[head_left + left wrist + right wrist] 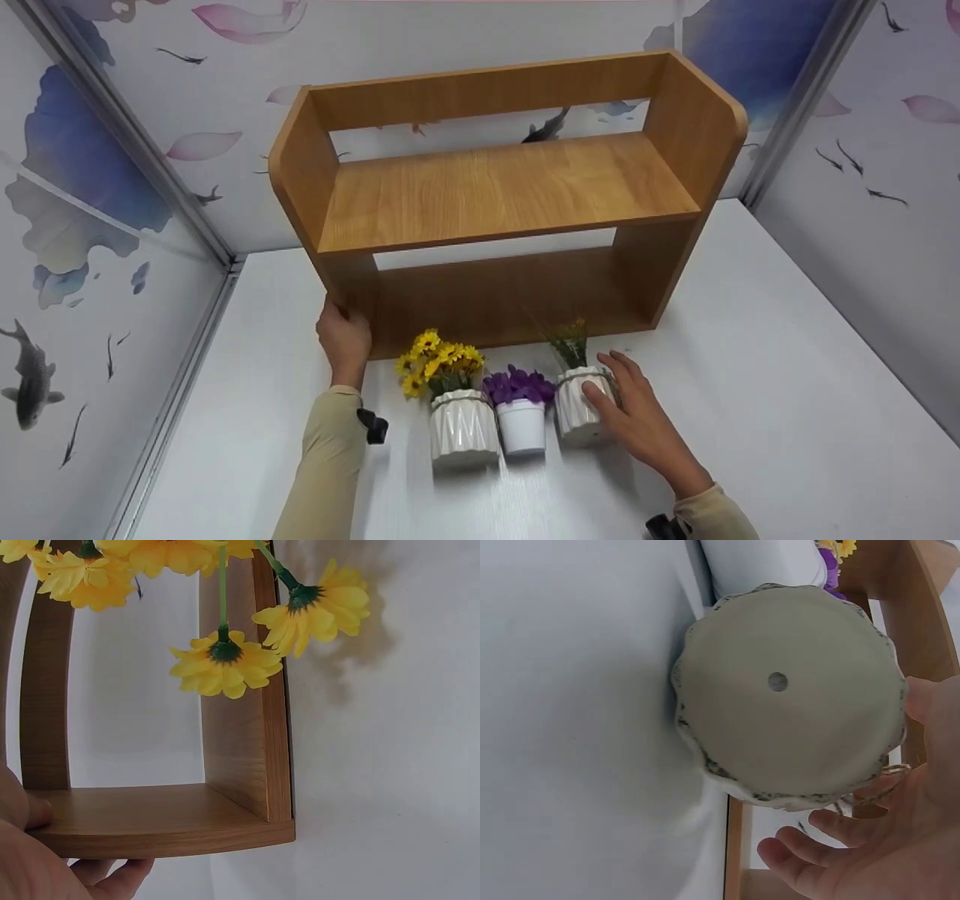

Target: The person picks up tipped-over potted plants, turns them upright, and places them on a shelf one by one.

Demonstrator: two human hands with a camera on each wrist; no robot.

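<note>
My left hand [345, 337] grips the lower front edge of the left side panel of a two-tier wooden shelf [510, 187]; in the left wrist view, the thumb lies on one face and fingers on the other. At the right, my right hand [634, 412] is beside a ribbed white ceramic pot [577, 420] with green stems and twine at its neck. Its thumb overlaps the pot, and the other fingers extend loosely past it. The right wrist view shows this pot's round base [780, 735] with a small hole, the pot lying on its side.
Left of that pot lie a plain white pot [521, 431] of purple flowers [519, 386] and a ribbed white pot [465, 435] of yellow flowers [439, 360]. They are on a white table [795, 375]. Patterned panels [885, 172] enclose the table's back and sides.
</note>
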